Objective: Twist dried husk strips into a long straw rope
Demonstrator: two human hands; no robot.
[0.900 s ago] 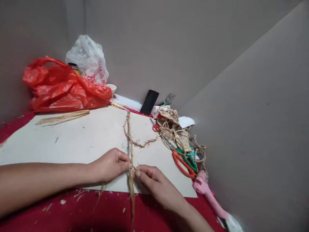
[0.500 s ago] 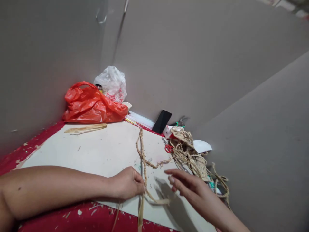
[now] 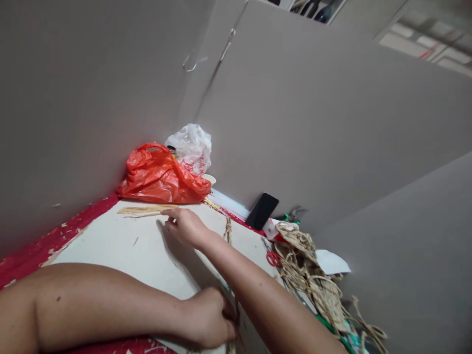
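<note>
Thumb and fingers of my left hand (image 3: 210, 318) are closed on a braided cord (image 3: 228, 230) near the near edge of the white sheet (image 3: 106, 246), though their tips are in shadow and partly turned from view. Only the cord's far end shows plainly, toward the sheet's far edge; my right forearm covers its middle, and its near end runs out of the picture below my left hand.

That same arm reaches across to the far left corner, where my right hand (image 3: 186, 227) meets the right end of a bundle of dry strips (image 3: 138, 211). My fingers cover that end, so I cannot tell whether they are clamped on it or just touching.

Behind the strips, a red bag (image 3: 158, 179) sits at the far left corner of the desk (image 3: 83, 216), hiding most of a dark-lidded jar (image 3: 171, 149) and part of a pale bowl (image 3: 210, 179). Along the right edge, a tangle of rope (image 3: 300, 255) overlaps itself too much to separate its pieces; red-handled scissors (image 3: 273, 258) lie beside it, and a green handle (image 3: 329, 327) is largely buried under it.
</note>
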